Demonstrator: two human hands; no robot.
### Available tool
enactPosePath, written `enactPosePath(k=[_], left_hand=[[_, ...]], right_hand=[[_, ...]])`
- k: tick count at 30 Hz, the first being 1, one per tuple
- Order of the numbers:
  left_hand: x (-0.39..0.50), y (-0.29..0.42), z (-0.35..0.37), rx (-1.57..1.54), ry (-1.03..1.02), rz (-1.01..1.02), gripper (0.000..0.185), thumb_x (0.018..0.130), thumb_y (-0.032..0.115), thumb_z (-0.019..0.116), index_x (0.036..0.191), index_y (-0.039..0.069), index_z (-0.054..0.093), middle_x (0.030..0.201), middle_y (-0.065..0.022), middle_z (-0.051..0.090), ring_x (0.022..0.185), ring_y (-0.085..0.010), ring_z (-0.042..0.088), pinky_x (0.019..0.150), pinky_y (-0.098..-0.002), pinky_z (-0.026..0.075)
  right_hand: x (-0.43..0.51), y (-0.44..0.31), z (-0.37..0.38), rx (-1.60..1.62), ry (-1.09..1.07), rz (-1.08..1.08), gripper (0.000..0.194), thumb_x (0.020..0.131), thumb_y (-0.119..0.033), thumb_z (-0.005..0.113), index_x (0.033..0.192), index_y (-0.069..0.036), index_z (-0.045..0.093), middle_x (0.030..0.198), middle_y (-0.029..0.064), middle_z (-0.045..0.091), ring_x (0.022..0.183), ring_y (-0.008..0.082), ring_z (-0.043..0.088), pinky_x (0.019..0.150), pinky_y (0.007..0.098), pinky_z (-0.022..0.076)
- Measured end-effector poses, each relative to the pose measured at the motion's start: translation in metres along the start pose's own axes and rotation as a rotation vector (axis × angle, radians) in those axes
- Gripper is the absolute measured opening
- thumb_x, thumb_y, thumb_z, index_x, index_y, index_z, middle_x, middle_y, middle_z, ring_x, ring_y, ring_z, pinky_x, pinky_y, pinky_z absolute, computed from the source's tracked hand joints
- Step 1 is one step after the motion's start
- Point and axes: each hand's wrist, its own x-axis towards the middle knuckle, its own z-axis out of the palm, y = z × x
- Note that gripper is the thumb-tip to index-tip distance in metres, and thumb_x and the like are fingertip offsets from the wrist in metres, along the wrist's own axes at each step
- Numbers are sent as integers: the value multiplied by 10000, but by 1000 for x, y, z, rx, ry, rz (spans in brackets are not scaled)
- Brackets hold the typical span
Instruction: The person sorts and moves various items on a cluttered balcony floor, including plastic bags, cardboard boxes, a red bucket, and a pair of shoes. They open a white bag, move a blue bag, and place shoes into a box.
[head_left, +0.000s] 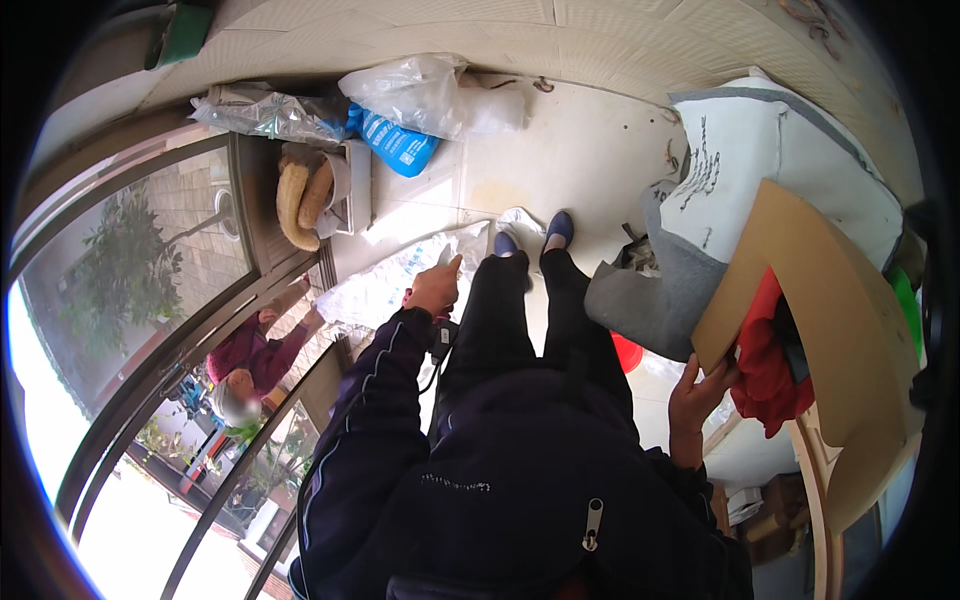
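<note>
My left hand (437, 287) is over a white plastic sack (375, 289) with blue print, its index finger extended. Something dark red shows at both sides of this hand, and a grey pointed shape lies just past the fingers; what it holds is unclear. At the right, my right hand (696, 401) pinches the lower edge of a bent brown cardboard sheet (832, 300). Red cloth (769, 375) hangs right beside its fingers, partly behind the cardboard.
Another person (255, 349) in maroon reaches to the sack's edge at the doorway. A blue bag (397, 142) and clear plastic bags (412, 90) lie by the wall. Grey-and-white padded material (727, 165) leans at the right. A red container (626, 351) stands near my legs.
</note>
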Motion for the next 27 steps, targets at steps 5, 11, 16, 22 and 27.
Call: enactPosePath(k=[5, 11, 16, 22, 27], left_hand=[[-2, 5, -16, -5, -19, -34, 709, 739, 134, 602, 1397, 180, 341, 942, -179, 658, 878, -326, 650, 751, -433, 512], [14, -3, -41, -10, 72, -38, 610, 789, 129, 507, 1380, 133, 355, 945, -191, 659, 890, -358, 642, 777, -450, 506], [46, -21, -73, 46, 179, -40, 628, 784, 152, 532, 1383, 152, 345, 937, -182, 653, 873, -357, 640, 759, -463, 508], [93, -47, -128, 131, 293, -31, 628, 802, 119, 519, 1394, 153, 310, 1020, -209, 596, 894, -374, 622, 773, -468, 501], [139, -72, -174, 181, 325, 2, 680, 819, 90, 502, 1435, 169, 224, 1080, -219, 569, 895, -381, 625, 761, -469, 506]], right_hand=[[0, -1, 0, -10, 3, 30, 464, 878, -138, 575, 1263, 62, 411, 1114, 267, 424, 1006, 430, 492, 828, 449, 434], [-2, -2, 4, 2, 54, 8, 443, 865, -111, 584, 1234, 68, 414, 1101, 263, 428, 1000, 422, 498, 821, 447, 441], [-5, 0, 7, -15, 76, 18, 414, 856, -86, 585, 1202, 73, 421, 1113, 269, 430, 1022, 431, 483, 855, 458, 422], [-11, 6, 15, 4, 115, 71, 421, 852, -64, 594, 1214, 76, 431, 1160, 255, 445, 1074, 397, 483, 901, 442, 402], [-31, -2, 7, 163, 270, 329, 352, 846, -47, 588, 1181, 29, 512, 1235, 188, 502, 1053, 269, 550, 708, 322, 511]])
